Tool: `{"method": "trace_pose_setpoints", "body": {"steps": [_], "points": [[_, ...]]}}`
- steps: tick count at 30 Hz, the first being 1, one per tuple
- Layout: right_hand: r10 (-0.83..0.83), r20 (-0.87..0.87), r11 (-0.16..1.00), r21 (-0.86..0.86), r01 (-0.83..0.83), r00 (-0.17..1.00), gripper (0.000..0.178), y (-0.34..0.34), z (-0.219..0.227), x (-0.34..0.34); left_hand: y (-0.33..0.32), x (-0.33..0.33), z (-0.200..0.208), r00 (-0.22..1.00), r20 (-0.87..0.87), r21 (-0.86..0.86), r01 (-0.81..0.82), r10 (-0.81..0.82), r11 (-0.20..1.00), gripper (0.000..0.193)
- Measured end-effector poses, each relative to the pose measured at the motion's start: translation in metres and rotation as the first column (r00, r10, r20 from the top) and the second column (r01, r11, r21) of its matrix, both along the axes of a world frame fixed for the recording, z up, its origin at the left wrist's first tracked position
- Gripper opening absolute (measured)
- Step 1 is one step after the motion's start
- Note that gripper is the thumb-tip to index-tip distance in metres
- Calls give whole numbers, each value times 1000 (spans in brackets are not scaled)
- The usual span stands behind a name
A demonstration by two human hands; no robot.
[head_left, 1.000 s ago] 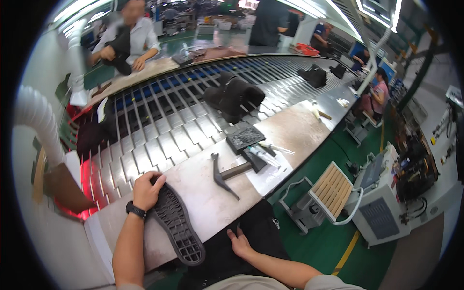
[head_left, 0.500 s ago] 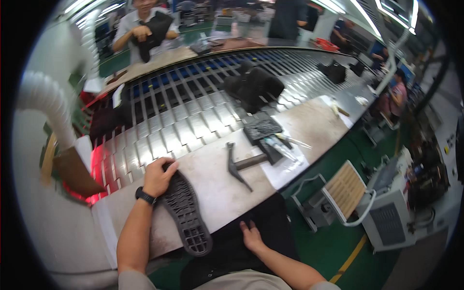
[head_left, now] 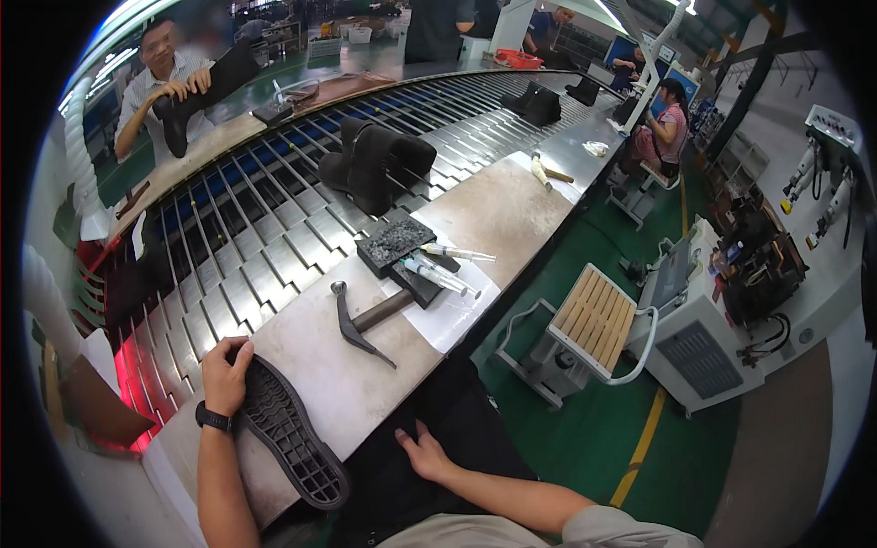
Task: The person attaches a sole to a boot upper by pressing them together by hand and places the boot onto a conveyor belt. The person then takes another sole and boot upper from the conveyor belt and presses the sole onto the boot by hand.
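Note:
A black shoe sole (head_left: 290, 427) lies slantwise on the pale board, its gridded heel end reaching over the near edge. My left hand (head_left: 227, 376), with a dark band on the wrist, is closed at the sole's far end; some fingers are hidden. Above my dark-covered lap, my right hand (head_left: 426, 454) is empty, thumb apart from the fingers. Right of the sole's far end lies a hammer (head_left: 354, 331) with a curved metal head. Its handle runs toward a rough black block (head_left: 395, 243) and several syringes (head_left: 440, 274) on white paper.
Slatted metal conveyor (head_left: 274, 256) runs beyond the board, carrying dark boots (head_left: 376, 164). Another hammer (head_left: 548, 172) lies at the board's far right. Across the line a co-worker (head_left: 164, 91) holds a black boot (head_left: 206, 91). A slatted wooden seat (head_left: 596, 320) and a machine (head_left: 703, 338) stand right.
The whole view has shifted, so the bench things sit further left. My left hand stays at the sole's far end. The co-worker now has both hands at the boot's upper part.

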State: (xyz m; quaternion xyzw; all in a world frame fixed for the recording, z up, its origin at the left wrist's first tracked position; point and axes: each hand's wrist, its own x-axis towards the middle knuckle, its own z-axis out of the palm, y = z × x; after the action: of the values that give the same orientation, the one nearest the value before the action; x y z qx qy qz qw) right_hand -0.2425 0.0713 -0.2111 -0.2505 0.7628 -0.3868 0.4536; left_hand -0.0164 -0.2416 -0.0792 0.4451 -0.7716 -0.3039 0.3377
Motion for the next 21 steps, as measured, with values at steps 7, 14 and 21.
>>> {"method": "trace_pose_setpoints", "body": {"steps": [7, 14, 21], "points": [[37, -14, 999, 7, -37, 999, 101, -1, -11, 5, 36, 29, 23, 948, 289, -221, -68, 132, 973, 36], [-23, -46, 993, 118, 29, 999, 91, -9, -14, -13, 10, 6, 27, 996, 94, -151, 13, 1, 988, 32], [224, -236, 974, 72, -213, 946, 62, 4, -56, -12, -84, 38, 36, 968, 132, -22, -211, 212, 977, 53]]}}
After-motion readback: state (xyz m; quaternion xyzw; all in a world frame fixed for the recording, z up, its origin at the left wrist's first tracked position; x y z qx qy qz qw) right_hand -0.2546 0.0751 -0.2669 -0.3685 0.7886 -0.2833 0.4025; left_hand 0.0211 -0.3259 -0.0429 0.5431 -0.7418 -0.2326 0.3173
